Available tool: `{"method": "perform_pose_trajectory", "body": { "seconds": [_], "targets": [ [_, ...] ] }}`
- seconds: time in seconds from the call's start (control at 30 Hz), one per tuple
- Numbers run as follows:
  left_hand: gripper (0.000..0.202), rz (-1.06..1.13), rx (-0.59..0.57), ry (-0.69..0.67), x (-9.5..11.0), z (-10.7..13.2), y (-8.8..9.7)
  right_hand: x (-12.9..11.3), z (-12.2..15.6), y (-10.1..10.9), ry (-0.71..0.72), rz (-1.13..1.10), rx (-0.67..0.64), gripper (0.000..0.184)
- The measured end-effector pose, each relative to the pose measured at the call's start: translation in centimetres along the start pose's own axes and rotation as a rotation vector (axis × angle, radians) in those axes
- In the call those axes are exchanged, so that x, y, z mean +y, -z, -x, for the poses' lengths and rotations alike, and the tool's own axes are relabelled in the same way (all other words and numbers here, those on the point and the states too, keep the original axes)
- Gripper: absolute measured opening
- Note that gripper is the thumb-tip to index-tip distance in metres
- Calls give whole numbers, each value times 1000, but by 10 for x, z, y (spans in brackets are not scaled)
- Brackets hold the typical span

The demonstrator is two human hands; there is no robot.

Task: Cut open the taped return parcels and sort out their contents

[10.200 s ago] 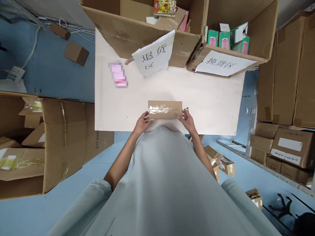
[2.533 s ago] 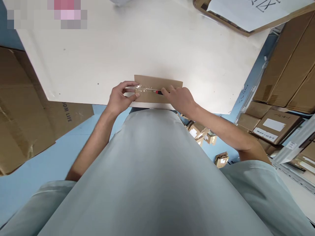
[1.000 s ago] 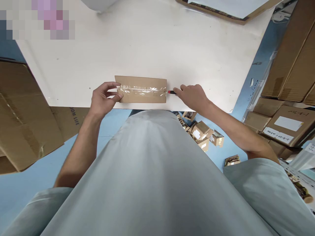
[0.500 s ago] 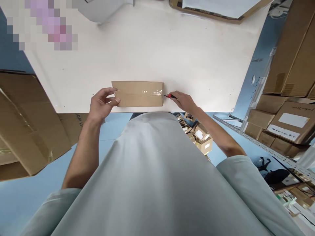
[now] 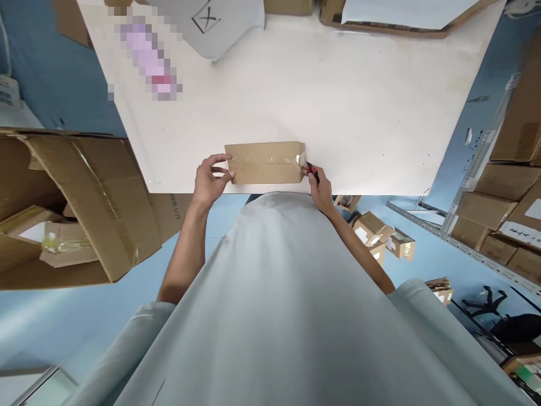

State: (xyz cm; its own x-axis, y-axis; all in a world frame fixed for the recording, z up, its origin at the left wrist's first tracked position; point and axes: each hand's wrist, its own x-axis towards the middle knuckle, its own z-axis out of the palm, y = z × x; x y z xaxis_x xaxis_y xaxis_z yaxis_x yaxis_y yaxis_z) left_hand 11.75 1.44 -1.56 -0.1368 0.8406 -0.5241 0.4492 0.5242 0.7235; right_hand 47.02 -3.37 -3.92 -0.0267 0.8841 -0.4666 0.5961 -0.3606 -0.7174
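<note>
A long, narrow cardboard box [image 5: 266,163] lies near the front edge of the white table, with clear tape along its top seam and right end. At its left end, my left hand [image 5: 211,179] grips the corner between thumb and fingers. My right hand [image 5: 322,189] is closed around a small red-and-black box cutter [image 5: 311,170]. The cutter's tip is at the box's right end, by the taped seam; its blade is too small to make out clearly.
A grey sheet with a drawn mark [image 5: 207,20] and a shallow carton [image 5: 389,28] sit at the table's far side. To the left stands a large open carton [image 5: 97,203]. Stacked boxes [image 5: 486,206] fill a rack on the right, and small cartons [image 5: 369,228] lie on the floor.
The whole view has shifted, so the table and box appear further right. My right hand has turned more upright and brought the cutter against the box end. My left hand keeps its grip.
</note>
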Motion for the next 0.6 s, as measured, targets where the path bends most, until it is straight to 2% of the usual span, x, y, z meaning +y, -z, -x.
{"method": "perform_pose_trajectory", "body": {
  "seconds": [0.23, 0.3, 0.4, 0.5, 0.6],
  "targets": [
    [46, -82, 83, -10, -15, 1, 12, 2, -24, -2, -62, 12, 8, 60],
    [47, -111, 107, -24, -22, 1, 19, -7, -29, -3, -51, 5, -11, 62],
    [50, -105, 109, -28, -33, -1, 22, -35, -26, -2, 10, 30, -20, 71],
    [55, -56, 101, -6, -38, -5, 10, -70, -13, 6, 22, 114, -11, 78],
    [50, 25, 41, -21, -34, -7, -20, -96, -2, 19, 24, 186, 10, 78]
  ]
}}
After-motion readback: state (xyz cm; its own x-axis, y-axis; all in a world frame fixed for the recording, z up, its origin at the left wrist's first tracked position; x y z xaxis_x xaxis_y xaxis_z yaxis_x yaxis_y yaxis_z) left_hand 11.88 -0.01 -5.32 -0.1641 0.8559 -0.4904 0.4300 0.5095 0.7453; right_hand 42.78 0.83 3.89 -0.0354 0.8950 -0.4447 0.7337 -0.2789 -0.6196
